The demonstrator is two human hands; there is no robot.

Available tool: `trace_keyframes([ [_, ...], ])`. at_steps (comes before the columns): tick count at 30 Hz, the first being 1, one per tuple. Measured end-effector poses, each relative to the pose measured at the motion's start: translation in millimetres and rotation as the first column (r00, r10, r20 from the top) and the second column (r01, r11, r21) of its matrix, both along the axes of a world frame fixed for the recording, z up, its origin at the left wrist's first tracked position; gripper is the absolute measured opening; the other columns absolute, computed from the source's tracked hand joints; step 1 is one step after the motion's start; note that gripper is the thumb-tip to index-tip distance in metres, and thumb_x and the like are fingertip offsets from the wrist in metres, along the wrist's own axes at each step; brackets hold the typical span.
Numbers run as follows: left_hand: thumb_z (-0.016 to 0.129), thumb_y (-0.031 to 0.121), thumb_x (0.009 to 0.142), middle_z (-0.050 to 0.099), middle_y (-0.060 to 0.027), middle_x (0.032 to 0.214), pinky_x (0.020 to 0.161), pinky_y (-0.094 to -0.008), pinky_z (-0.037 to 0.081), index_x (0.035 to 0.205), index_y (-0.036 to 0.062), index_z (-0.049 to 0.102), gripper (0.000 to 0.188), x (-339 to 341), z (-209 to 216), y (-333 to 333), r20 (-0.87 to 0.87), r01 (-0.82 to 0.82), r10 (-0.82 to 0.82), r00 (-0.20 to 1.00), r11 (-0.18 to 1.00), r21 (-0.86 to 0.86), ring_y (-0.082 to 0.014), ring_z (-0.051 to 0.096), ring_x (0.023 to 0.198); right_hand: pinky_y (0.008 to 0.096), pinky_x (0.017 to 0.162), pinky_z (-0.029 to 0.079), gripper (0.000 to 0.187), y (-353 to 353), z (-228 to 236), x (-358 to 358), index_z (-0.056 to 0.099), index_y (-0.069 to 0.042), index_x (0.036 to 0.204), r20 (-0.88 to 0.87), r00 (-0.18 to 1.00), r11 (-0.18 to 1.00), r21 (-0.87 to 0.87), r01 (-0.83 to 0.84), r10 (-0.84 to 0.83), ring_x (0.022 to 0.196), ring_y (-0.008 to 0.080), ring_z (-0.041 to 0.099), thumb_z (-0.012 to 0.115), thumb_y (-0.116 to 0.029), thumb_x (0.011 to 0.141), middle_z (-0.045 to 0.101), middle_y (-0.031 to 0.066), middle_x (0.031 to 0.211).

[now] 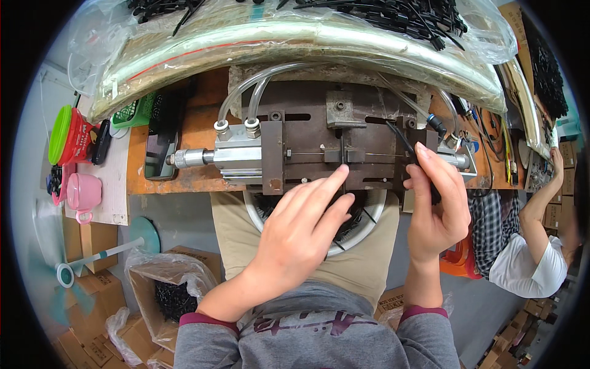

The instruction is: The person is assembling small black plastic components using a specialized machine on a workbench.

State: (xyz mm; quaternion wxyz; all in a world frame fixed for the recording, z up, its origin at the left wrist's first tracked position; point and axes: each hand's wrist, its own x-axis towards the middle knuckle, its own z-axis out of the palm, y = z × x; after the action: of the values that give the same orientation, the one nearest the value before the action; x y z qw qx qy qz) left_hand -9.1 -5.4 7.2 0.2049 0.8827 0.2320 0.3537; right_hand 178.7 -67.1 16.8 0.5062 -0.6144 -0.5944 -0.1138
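My left hand (301,222) reaches over the front edge of a dark metal fixture (301,136), fingers stretched out. Its index fingertip touches or nearly touches the near end of a slim black part (343,146) seated in the small centre block. My right hand (437,206) is beside the fixture's right end, thumb and fingers pinched on a slim black plastic strip (400,138). The strip slants up and left over the plate; its lower end is hidden by the fingers. Above the centre block stands a metal clamp piece (340,111).
Pneumatic cylinders (237,158) with clear hoses flank the fixture. Behind it lies a plastic-wrapped bank of black parts (393,18). A pink cup (84,192) and phone (162,147) are on the left. Below are a round bin (369,224) and an open carton (169,301). A co-worker (531,258) sits right.
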Motion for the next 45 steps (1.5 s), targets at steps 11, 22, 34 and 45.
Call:
trace_keyframes([
  [11,0.078,0.008,0.073,0.066,-0.0144,0.129,0.072,-0.0308,0.051,0.1,0.0002,0.071,0.028,12,-5,5,-0.162,-0.031,0.054,0.985,0.989,0.144,-0.0205,0.062,0.07,0.0249,0.067,0.06,0.023,-9,6,-15,0.07,0.006,0.109,-0.358,0.932,0.997,-0.025,-0.074,0.06,0.09,0.0181,0.067,0.066,0.012,0.087,0.069,0.0198,0.114],
  [22,0.026,0.05,0.108,0.044,-0.0223,0.149,0.114,-0.0433,0.035,0.157,0.0076,0.02,0.066,10,10,-17,0.617,0.628,0.134,0.775,-0.273,-0.729,-0.0293,0.046,0.136,0.0387,0.087,0.055,0.033,-18,5,-51,0.069,0.011,0.108,0.113,0.962,0.959,-0.172,-0.227,0.248,0.1,0.0344,0.068,0.063,0.017,0.077,0.067,0.0229,0.117],
  [34,0.028,0.038,0.11,0.047,-0.0211,0.145,0.11,-0.0414,0.04,0.153,0.0057,0.028,0.054,6,3,-17,0.541,0.558,0.135,0.83,-0.184,-0.809,-0.0253,0.051,0.128,0.0399,0.087,0.059,0.041,-35,21,-31,0.067,0.012,0.111,-0.007,0.89,0.791,-0.456,-0.408,0.456,0.105,0.0345,0.069,0.069,0.004,0.071,0.066,0.0237,0.119],
  [45,0.034,0.028,0.111,0.068,-0.0144,0.117,0.089,-0.0267,0.051,0.127,-0.0017,0.053,0.039,-2,-11,-13,0.48,0.471,0.032,0.877,0.142,-0.871,-0.0159,0.064,0.101,0.0358,0.076,0.061,0.028,-31,23,-25,0.071,0.006,0.095,-0.144,0.844,0.76,-0.375,-0.53,0.517,0.094,0.0288,0.072,0.081,0.0,0.069,0.07,0.0187,0.111],
])
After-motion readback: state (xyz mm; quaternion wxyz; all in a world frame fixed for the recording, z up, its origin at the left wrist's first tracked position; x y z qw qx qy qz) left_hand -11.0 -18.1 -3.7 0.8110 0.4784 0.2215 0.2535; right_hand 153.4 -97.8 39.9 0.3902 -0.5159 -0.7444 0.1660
